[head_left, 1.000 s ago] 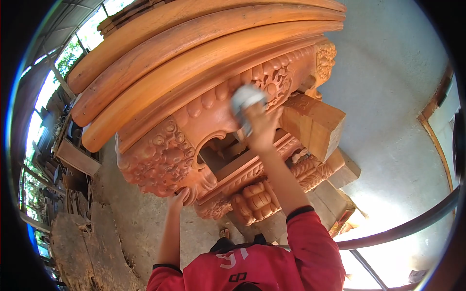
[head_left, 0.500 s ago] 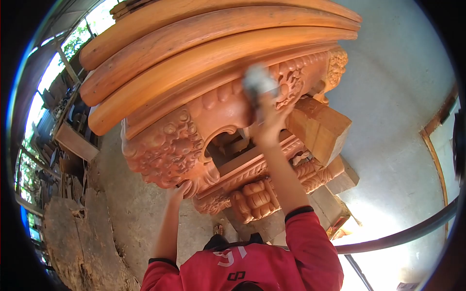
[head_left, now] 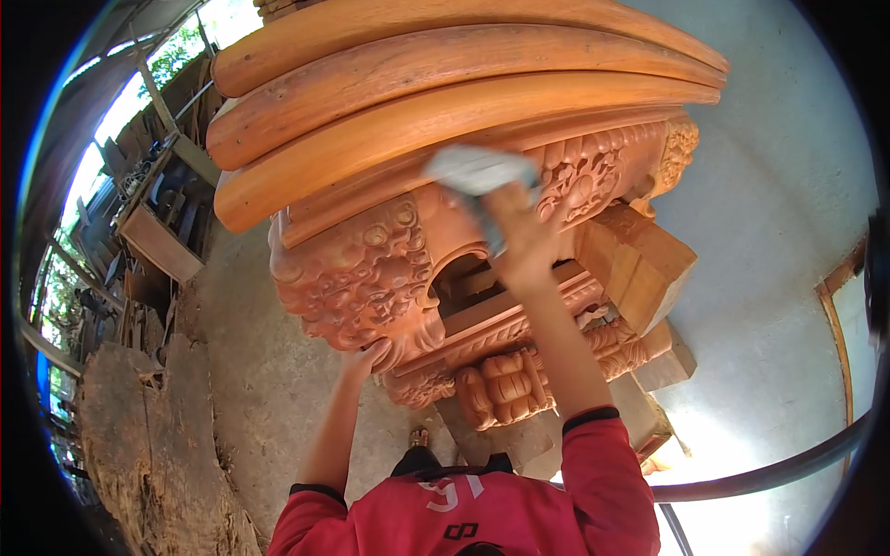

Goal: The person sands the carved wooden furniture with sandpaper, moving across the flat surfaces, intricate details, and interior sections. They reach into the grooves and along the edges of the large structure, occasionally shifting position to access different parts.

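Head view: your right hand (head_left: 524,236) has its fingers clamped on a pale pad (head_left: 473,169), pressed to the top of the carving (head_left: 362,269) just under the stacked beams (head_left: 445,69). Your left hand (head_left: 366,357) has its fingers curled on the carving's lower edge. I'd say the pad could snag in the deep relief and chip a detail. Lean too hard and those rounded beams might roll.

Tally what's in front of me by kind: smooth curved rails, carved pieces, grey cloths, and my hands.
Smooth curved rails: 3
Carved wooden piece: 1
Grey cloth: 1
Hands, left hand and right hand: 2
Total: 7
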Demonstrator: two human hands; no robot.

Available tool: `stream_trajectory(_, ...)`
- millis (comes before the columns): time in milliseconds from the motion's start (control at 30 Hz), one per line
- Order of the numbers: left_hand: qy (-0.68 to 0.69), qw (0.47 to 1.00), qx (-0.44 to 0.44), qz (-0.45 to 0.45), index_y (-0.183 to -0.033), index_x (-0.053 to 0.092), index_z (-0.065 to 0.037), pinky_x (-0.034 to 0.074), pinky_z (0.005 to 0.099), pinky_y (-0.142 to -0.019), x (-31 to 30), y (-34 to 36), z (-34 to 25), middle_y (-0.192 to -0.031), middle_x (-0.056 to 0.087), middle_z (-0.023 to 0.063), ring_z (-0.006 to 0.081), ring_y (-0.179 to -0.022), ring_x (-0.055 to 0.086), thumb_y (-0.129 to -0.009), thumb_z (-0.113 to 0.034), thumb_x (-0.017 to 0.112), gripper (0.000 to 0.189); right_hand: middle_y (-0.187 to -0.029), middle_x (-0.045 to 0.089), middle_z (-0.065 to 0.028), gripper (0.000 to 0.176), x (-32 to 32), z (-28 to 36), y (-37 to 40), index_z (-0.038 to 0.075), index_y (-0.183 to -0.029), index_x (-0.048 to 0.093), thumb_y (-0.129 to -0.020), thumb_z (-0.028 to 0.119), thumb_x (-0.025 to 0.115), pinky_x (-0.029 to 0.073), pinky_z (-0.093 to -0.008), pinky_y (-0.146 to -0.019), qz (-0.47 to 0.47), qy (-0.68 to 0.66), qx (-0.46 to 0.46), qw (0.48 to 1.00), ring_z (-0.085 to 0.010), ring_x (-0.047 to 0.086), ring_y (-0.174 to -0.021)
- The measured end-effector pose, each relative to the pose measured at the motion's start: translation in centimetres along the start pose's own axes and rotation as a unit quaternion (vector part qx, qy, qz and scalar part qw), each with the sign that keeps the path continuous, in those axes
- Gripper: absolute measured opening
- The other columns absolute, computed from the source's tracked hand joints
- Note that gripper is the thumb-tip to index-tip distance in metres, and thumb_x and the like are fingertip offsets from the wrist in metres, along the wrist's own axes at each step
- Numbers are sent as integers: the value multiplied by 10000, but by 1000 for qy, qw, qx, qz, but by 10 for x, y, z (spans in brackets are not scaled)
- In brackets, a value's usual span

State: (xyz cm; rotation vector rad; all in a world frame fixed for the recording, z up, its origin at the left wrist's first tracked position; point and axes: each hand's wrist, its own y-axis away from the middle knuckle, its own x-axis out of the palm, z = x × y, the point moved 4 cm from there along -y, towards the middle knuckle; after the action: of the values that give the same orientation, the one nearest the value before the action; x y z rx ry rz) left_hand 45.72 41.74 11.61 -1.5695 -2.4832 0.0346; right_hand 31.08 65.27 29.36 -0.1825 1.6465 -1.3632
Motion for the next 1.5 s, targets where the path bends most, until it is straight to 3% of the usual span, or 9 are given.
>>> stream_trajectory(133, -32, 999, 28, -25, -835, 542, -40, 383, 183, -534, -5, -1, 4, -746, 539, -18, 40, -617, 491, -729, -35, 662, 160, -1247, 489, -111, 575, -17, -64, -13, 51, -1241, 436, -674, -22, 494, 78, -664, -961, -207, -17, 222, 953, -285, 428, -1192)
stream_trajectory(400, 16, 999, -30, -2, -812, 538, -50, 348, 169, -481, 1, 1, 2, -702, 529, -25, 33, -550, 472, -737, -20, 650, 138, -1107, 568, -9, 478, -11, 43, -10, 157, -1147, 525, -683, 43, 518, 95, -641, -979, -122, -76, -136, 980, -242, 493, -1114)
stream_trajectory(467, 15, 1000, 15, 7, -831, 535, -50, 345, 170, -472, 0, -3, 1, -698, 526, -26, 34, -536, 468, -735, -18, 652, 154, -1092, 581, -2, 485, -26, 15, -24, 157, -1145, 520, -673, 47, 552, 84, -628, -990, -34, 25, -19, 999, -221, 514, -1090)
stream_trajectory(667, 16, 999, 28, 1, -926, 514, -45, 347, 166, -474, 1, 0, 0, -720, 533, -21, 37, -521, 460, -727, -27, 661, 248, -1159, 532, -191, 439, -21, -76, -4, 38, -1148, 517, -712, -11, 500, 146, -593, -997, -219, -28, 217, 951, -299, 535, -1054)
stream_trajectory(833, -30, 999, 31, -17, -977, 519, -32, 389, 195, -567, -3, 0, 4, -817, 541, -3, 55, -641, 488, -729, -45, 664, 288, -1177, 547, -80, 440, -3, -19, 30, 88, -1139, 539, -713, -7, 493, 105, -589, -1016, -91, -80, -44, 992, -266, 474, -1148)
stream_trajectory(1000, -16, 999, -34, -1, -985, 531, -21, 410, 230, -647, -14, -2, 19, -898, 540, 18, 78, -759, 505, -730, -64, 667, 291, -1177, 521, -178, 380, 0, -107, 32, 76, -1216, 475, -843, 19, 430, 170, -562, -1005, -245, -132, 310, 909, -329, 490, -1103)
stream_trajectory(1100, -31, 999, -18, -3, -969, 531, -24, 395, 204, -582, -14, -2, 17, -848, 545, 8, 58, -671, 498, -731, -57, 665, 275, -1188, 510, -187, 357, 1, -111, 23, 52, -1233, 454, -879, 52, 413, 216, -552, -986, -263, -176, 345, 884, -376, 491, -1079)
stream_trajectory(1300, 10, 1000, -4, 16, -927, 535, -36, 337, 173, -456, 0, 1, 1, -692, 522, -21, 38, -498, 447, -746, -32, 638, 208, -1155, 539, -132, 530, 0, -54, 22, 45, -1163, 506, -655, -87, 434, 149, -611, -986, -166, -42, 64, 983, -303, 424, -1188)
stream_trajectory(1500, 16, 1000, -16, -22, -824, 523, -55, 289, 176, -391, -6, -3, 14, -552, 456, -43, 32, -398, 384, -759, 3, 605, 120, -1192, 498, -199, 472, 0, -165, 23, 75, -1259, 410, -798, -5, 466, 220, -537, -999, -225, -8, 361, 905, -334, 567, -980)
